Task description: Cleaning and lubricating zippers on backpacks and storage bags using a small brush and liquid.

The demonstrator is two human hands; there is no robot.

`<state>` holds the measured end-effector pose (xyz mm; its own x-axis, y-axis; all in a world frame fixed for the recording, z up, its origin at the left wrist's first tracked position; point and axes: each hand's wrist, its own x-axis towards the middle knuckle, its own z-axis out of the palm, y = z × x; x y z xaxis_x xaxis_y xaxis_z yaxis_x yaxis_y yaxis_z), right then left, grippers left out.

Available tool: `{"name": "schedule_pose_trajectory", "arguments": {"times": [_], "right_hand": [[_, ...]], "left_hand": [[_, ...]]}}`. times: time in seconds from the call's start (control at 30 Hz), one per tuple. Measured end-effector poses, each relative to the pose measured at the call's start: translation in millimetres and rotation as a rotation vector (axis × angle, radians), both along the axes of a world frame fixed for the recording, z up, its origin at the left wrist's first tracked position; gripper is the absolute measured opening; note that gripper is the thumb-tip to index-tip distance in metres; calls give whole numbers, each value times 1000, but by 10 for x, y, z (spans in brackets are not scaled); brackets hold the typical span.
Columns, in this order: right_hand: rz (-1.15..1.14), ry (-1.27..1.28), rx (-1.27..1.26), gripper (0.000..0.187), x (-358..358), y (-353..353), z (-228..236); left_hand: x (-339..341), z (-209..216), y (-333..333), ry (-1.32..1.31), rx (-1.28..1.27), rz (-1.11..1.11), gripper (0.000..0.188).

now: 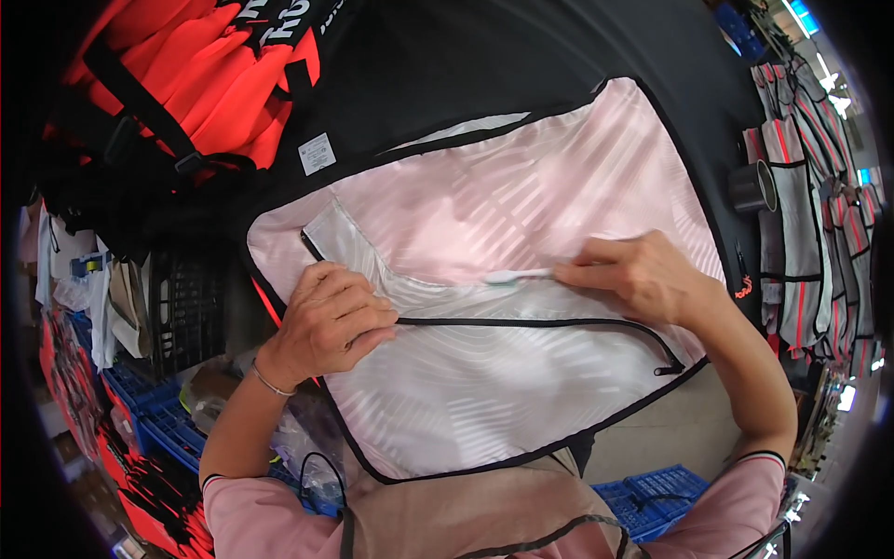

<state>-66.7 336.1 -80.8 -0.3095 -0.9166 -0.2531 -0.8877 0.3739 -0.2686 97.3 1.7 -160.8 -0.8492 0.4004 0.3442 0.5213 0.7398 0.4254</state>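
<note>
A pink, satiny fabric piece [549,177] with black bound edges lies spread before me, partly over my lap. A black zipper [521,323] crosses it, open, with its slider near the right corner. Through the gap shows whitish inner fabric [345,238]. My left hand [331,321] is closed on the fabric at the left end of the zipper, its fingers curled. In my right hand [643,275] is a white toothbrush [521,275], pinched by the handle. Its head points left and rests against the fabric above the zipper; the bristles are hard to make out.
Black cloth [447,56] covers the work surface, bearing a small white label [317,154]. Bright red bags with black straps [200,84] pile at upper left. A dark metal cup [751,186] and grey strips with red lines [796,233] are at right. A blue crate [652,498] stands below.
</note>
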Motion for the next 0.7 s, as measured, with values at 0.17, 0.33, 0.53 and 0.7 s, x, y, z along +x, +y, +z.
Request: {"name": "schedule_pose_trajectory", "arguments": {"times": [0.17,0.33,0.53,0.7], "right_hand": [[83,-35,-129,57,14,-217,-133],[1,12,49,54,76,429,133],[-54,-23,18,49,82,226,36],[-53,-23,-35,56,142,290,-39]], "left_hand": [[-11,-57,-51,6,-1,-1,21],[82,-29,-104,10,-10,26,22],[-156,510,580,-318,-108,124,28],[-238,43,1018,-93,170,-13,34]]}}
